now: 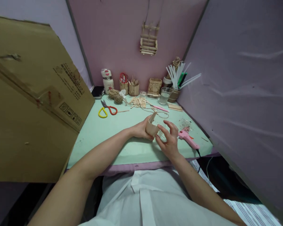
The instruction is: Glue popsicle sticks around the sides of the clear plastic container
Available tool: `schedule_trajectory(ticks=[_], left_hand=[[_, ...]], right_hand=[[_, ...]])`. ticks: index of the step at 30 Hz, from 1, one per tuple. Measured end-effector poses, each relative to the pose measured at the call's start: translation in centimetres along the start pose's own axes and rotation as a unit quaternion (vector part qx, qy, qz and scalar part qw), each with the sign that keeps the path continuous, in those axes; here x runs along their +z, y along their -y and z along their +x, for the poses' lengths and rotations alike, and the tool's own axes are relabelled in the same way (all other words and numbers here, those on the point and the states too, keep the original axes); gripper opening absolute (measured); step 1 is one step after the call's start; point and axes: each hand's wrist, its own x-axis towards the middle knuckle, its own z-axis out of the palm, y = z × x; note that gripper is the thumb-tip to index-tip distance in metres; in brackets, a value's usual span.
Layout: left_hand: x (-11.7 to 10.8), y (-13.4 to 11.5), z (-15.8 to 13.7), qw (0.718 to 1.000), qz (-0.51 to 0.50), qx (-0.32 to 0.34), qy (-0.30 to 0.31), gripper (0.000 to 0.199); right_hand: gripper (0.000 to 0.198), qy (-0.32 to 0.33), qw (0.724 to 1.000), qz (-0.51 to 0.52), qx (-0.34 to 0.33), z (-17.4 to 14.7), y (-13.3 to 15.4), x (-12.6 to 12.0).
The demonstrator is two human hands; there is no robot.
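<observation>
Above the front half of the tabletop, my left hand is wrapped round a small pale wooden craft piece. It looks like a little cup shape made of flat craft sticks, with one pointed part sticking up. My right hand meets the piece's right edge with thumb and index finger, while its other fingers are bent and spread away from it. Just right of this hand lies a pink hot glue gun with a black cord. Whether anything small is between the right fingertips cannot be made out.
Scissors, a twine ball, loose craft sticks, a pink pen-like tool and a glass lie further back. Glue sticks stand at back right. Cardboard walls the left side. A wooden swing hangs behind.
</observation>
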Motion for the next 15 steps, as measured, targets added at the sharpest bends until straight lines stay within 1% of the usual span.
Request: schedule_trajectory(ticks=[1, 3, 5, 6, 8, 10, 13, 15], left_hand=[[0.0, 0.0, 0.0, 1.000, 0.001, 0.001, -0.001, 0.126], [-0.1, 0.1, 0.0, 1.000, 0.000, 0.002, -0.001, 0.129], [-0.1, 0.3, 0.0, 1.000, -0.003, 0.001, 0.001, 0.132], [-0.2, 0.3, 0.0, 1.000, -0.006, -0.001, 0.003, 0.133], [-0.3, 0.1, -0.1, 1.000, -0.010, -0.009, 0.008, 0.132], [-0.5, -0.1, -0.1, 1.000, -0.009, -0.008, 0.012, 0.130], [-1.1, -0.4, -0.3, 1.000, 0.003, 0.009, 0.018, 0.125], [-1.8, -0.2, -0.3, 1.000, 0.019, 0.011, 0.015, 0.118]], right_hand=[[0.057, 0.012, 1.000, 0.007, 0.008, -0.2, 0.0, 0.0], [0.075, 0.034, 0.998, 0.026, 0.035, -0.6, 0.1, 0.0], [0.093, 0.045, 0.994, 0.054, 0.081, -0.9, -0.1, 0.1], [0.099, 0.047, 0.991, 0.071, 0.107, -1.0, -0.2, 0.2], [0.104, 0.058, 0.979, 0.112, 0.157, -1.1, -0.7, 0.5], [0.106, 0.081, 0.965, 0.157, 0.192, -1.1, -1.2, 0.9], [0.106, 0.104, 0.948, 0.210, 0.216, -1.2, -1.7, 1.5], [0.105, 0.098, 0.944, 0.219, 0.228, -1.3, -1.9, 1.7]])
